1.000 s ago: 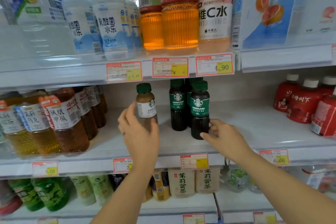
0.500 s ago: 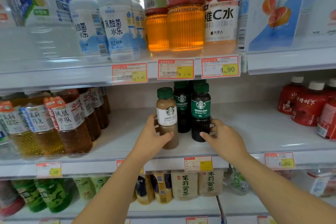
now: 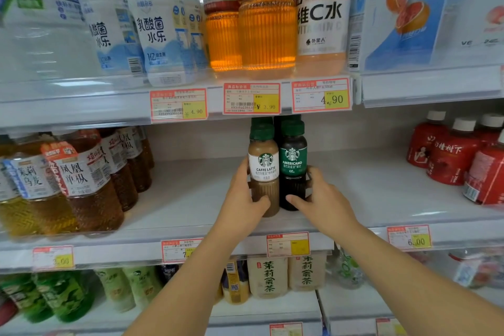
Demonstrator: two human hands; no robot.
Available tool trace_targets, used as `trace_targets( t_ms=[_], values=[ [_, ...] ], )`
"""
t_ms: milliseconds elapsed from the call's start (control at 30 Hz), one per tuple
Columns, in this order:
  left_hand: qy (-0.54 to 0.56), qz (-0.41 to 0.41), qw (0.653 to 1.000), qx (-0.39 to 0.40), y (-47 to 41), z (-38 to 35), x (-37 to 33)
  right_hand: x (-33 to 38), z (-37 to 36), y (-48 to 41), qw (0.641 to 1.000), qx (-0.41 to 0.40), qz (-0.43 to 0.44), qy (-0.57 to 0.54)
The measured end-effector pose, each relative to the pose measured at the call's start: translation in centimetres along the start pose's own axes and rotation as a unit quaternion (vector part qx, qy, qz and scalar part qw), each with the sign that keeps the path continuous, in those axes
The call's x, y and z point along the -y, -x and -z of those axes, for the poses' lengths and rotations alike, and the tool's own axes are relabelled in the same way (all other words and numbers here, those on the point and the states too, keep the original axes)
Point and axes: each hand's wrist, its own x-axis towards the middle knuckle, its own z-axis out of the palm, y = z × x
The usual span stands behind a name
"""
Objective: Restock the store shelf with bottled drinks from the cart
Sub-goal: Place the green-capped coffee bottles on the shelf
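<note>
Single close head view, seemingly level, toward the middle shelf

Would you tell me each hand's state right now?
Left hand: grips the tan plastic latte bottle.
Right hand: grips the dark plastic americano bottle.

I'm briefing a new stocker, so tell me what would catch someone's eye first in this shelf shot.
First, two hands at the centre of the middle shelf: the left hand grips a tan caffe latte bottle, the right hand a dark Americano bottle, side by side. Then the glowing amber bottles on the shelf above, and the red bottles at the middle shelf's far right.
</note>
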Motion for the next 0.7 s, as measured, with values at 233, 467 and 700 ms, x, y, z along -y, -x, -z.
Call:
trace_targets(
  t_ms=[233, 467, 700],
  values=[
    [-0.034, -0.008, 0.999, 0.009, -0.5, 0.0, -0.3, -0.3, -0.3, 0.2, 1.000, 0.007, 0.003, 0.011],
    [-0.137, -0.063, 0.988, -0.021, 6.2, 1.5, -0.1, 2.0, -1.5, 6.4, 0.980, -0.164, 0.116, 0.005],
    [-0.185, -0.001, 0.983, -0.009, 20.8, 5.9, 9.7, 3.3, -10.9, 18.4, 0.987, -0.034, 0.152, -0.041]
  ],
)
